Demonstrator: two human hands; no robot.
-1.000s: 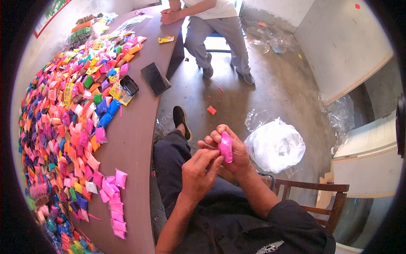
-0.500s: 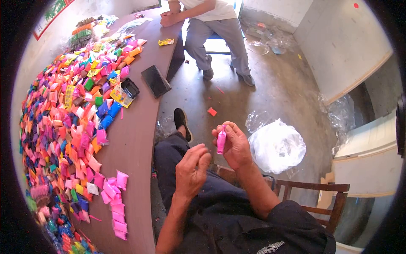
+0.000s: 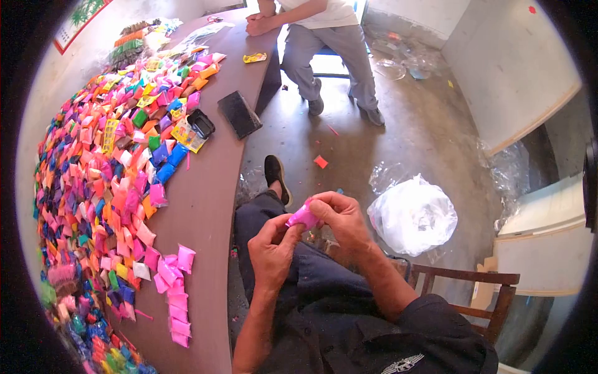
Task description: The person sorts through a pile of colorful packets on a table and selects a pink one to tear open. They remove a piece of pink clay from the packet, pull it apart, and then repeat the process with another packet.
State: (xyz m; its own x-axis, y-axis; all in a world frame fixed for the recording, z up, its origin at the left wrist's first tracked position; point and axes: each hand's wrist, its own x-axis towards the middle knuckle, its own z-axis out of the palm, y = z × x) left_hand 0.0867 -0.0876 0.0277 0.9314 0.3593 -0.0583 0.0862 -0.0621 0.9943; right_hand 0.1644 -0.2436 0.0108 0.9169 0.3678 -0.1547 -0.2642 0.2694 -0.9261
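A small pink packet [image 3: 304, 216] with shiny film is held in front of me, over my lap. My left hand [image 3: 272, 254] pinches its lower left end between thumb and fingers. The upper right end is gripped by my right hand [image 3: 344, 223], whose thumb lies across the film. Both hands are closed, and the fingers partly cover the packet. To the left, a short row of similar pink packets [image 3: 178, 302] lies on the brown table [image 3: 208, 249], beside a large heap of multicoloured packets [image 3: 106, 181].
A black box [image 3: 240, 115] and an open black tray [image 3: 200, 124] lie on the table. Another person [image 3: 330, 43] sits at its far end. White plastic bags [image 3: 414, 215] are on the floor to my right, near a wooden chair [image 3: 464, 274]. A red scrap [image 3: 321, 162] lies ahead.
My left hand has come up to the packet and closed on it. The packet has turned from upright to slanted, now between both hands. The view has shifted slightly.
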